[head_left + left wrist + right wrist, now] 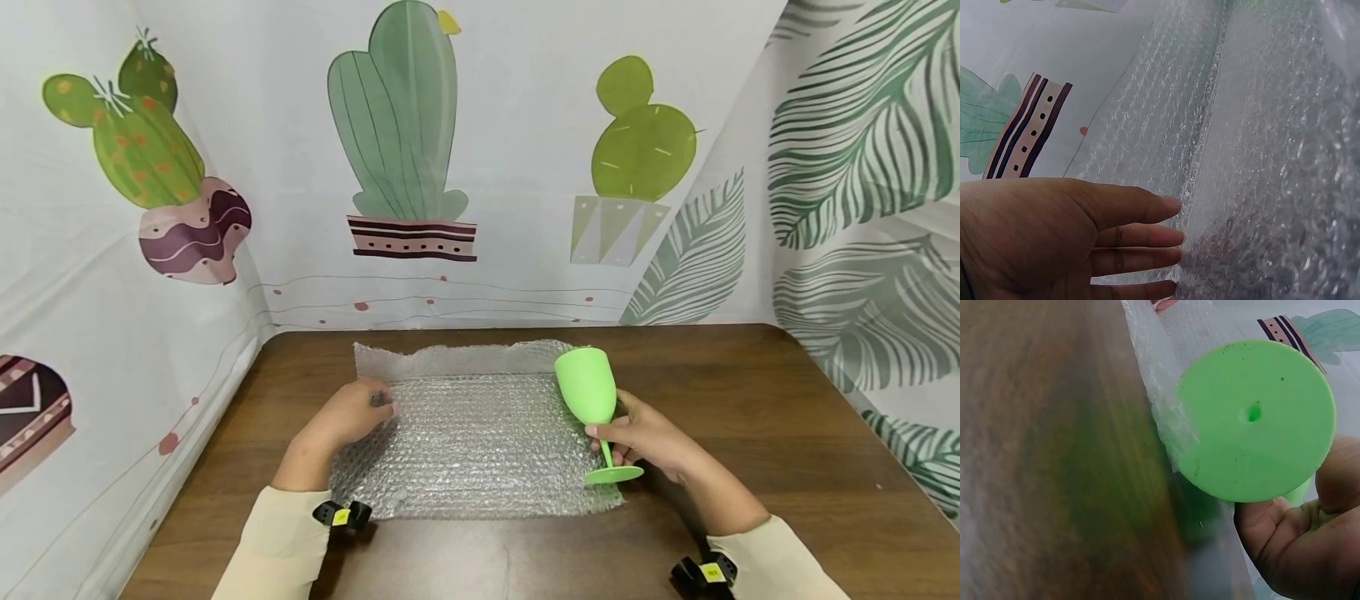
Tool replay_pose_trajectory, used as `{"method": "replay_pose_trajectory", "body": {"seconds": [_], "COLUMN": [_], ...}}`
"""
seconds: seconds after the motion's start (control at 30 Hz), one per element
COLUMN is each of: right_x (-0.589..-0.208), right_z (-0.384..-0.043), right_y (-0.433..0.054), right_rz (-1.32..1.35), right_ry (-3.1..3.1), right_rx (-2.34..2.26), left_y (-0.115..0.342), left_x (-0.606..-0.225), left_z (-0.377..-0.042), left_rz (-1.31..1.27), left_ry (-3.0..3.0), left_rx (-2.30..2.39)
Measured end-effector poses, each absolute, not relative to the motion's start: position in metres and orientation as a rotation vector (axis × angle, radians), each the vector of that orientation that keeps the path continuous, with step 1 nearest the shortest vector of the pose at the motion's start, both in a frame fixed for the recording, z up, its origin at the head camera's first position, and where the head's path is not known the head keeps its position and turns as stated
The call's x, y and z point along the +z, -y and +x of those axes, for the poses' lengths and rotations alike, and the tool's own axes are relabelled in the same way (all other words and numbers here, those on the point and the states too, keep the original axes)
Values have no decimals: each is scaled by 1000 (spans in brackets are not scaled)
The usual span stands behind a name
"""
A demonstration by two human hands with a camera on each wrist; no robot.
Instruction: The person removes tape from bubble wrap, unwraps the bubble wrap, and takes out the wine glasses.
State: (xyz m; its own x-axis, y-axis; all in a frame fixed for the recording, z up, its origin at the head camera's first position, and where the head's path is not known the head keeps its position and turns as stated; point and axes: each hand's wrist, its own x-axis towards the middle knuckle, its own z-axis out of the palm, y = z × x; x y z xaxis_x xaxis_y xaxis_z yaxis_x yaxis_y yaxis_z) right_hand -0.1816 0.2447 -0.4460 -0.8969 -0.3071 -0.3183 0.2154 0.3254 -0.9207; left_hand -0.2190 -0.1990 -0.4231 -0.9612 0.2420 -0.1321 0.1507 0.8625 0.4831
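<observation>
A light green goblet (587,385) leans slightly to the left over the right end of a sheet of bubble wrap (472,450). My right hand (654,435) grips it around the stem, just below the bowl. From the right wrist, the goblet's round foot (1254,456) faces the camera and hides part of the fingers. At the wrap's left end is my left hand (347,417), its fingertips right at the sheet. In the left wrist view, the left hand's fingers (1138,256) are extended and overlap a seam of the bubble wrap (1291,156).
The bubble wrap lies on a brown wooden table (750,417), with a flatter strip along its far side. A white cloth (517,167) printed with cacti and leaves hangs behind and at both sides. Black wrist devices (342,515) sit by the sleeves.
</observation>
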Motion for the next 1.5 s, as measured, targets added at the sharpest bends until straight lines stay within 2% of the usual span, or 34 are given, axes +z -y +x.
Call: {"method": "replay_pose_trajectory", "body": {"seconds": [0.53,1.13,1.5], "right_x": [-446,-440,-435], "right_z": [-184,-184,-182], "right_y": [-251,-258,-255], "right_rz": [-111,-262,-225], "right_ry": [-2169,-2206,-2256], "right_rx": [-1617,-1609,-1612], "left_y": [201,203,204], "left_x": [-425,-427,-427], "left_z": [-220,-221,-222], "left_rz": [333,312,310], "left_ry": [-2854,-2856,-2871], "left_rx": [685,666,650]}}
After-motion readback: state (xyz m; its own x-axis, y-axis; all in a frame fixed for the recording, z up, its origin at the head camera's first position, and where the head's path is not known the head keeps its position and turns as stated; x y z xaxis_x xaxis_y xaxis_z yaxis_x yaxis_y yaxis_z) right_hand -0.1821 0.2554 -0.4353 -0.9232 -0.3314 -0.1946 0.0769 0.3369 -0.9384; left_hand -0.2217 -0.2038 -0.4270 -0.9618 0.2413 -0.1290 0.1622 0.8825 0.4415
